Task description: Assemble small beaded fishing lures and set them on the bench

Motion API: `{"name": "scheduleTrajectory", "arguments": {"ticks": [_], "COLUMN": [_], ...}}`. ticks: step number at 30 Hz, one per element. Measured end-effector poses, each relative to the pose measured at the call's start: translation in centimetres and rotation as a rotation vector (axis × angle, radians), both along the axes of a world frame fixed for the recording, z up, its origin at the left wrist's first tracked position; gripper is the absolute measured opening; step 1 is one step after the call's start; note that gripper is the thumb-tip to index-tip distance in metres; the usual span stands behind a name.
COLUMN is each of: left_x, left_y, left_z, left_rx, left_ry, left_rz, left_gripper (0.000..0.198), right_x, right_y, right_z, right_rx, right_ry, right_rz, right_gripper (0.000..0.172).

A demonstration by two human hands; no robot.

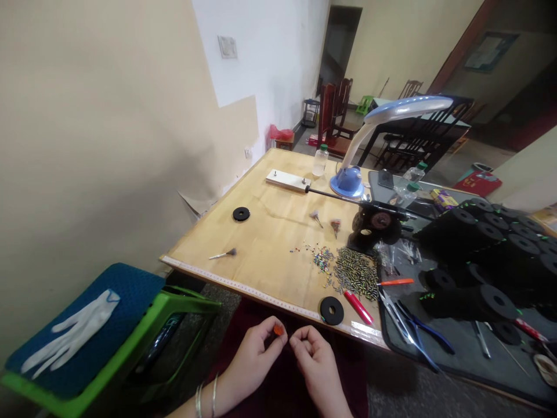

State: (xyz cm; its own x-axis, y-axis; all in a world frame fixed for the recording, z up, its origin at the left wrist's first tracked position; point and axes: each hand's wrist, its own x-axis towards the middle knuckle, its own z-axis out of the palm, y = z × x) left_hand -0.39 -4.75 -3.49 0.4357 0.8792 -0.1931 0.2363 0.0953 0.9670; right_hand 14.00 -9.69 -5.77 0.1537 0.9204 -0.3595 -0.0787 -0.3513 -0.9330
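Left hand (250,354): we read it as curled, fingertips pinched on a small orange bit (278,330). Two thin metal bangles (204,400) on the wrist.
Right hand (319,363): curled, fingertips bunched, just beside the orange bit. We cannot tell if they touch it or hold anything.
Orange bit: between the hands, above a dark red lap cloth (278,371), just off the desk edge. Too small for us to tell its shape.
Desk (270,232): pale smooth wood, with a paper tape measure (243,290) along the near edge.
Nearest items: flat black rubber ring (331,310) and glossy red tube (358,307), both close to the edge.
Beads: heap of striped oblong beads (355,273), with a looser scatter of shiny mixed beads (324,261) beside it.
Also on desk: white board with metal pins (288,180), clear plastic bottle (320,161), blue lamp (348,181).
Right side: black mat (452,348) carrying blue-handled pliers (424,328) and black spools (478,244).
Left side: green stool (82,331) with padded blue seat, white glove (72,331) lying on it.
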Motion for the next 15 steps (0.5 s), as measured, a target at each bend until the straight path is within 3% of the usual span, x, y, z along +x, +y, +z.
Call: {"name": "scheduleTrajectory", "arguments": {"ticks": [15], "left_x": [0.19], "left_y": [-0.35], "left_z": [-0.46], "left_rx": [0.015], "left_ry": [0.009], "left_rz": [-0.023], "left_gripper": [0.014], "right_x": [-0.24], "right_y": [0.28], "right_z": [-0.17], "right_rx": [-0.014], "right_ry": [0.143], "right_rz": [-0.096], "right_gripper": [0.031]}}
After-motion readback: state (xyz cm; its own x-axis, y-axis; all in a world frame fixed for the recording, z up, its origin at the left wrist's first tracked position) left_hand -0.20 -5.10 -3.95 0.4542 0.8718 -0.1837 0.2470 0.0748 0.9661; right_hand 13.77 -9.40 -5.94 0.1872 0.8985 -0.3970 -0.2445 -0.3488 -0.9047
